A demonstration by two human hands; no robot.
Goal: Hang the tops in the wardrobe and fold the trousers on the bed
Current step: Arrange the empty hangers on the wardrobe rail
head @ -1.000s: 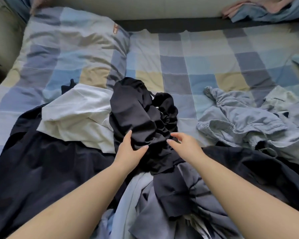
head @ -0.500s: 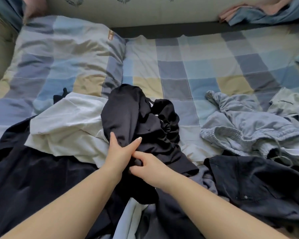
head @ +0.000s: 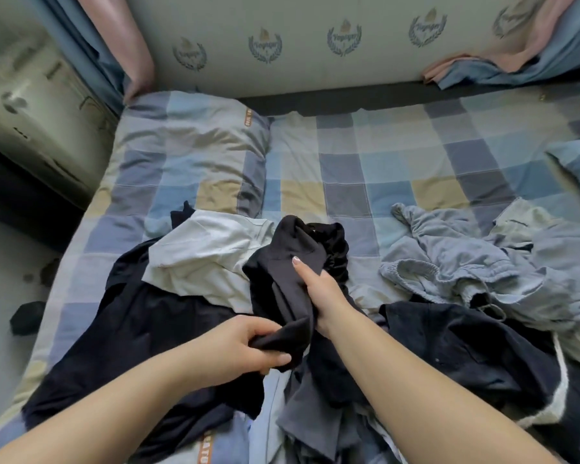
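Garment in hand: black garment (head: 282, 283), bunched, at frame centre on the bed (head: 349, 169); top or trousers, cannot tell.
Left hand (head: 245, 346): pinches the garment's near end, low and left of centre.
Right hand (head: 322, 293): grips its middle, one finger stretched along the cloth.
Long axis: from the left hand up and slightly right toward the far end, which points at the headboard.
Nearer hand: both touch it; the left holds the end, so spreading likely starts there.
Around it: white top (head: 208, 262) just left, grey trousers (head: 449, 262) well right.
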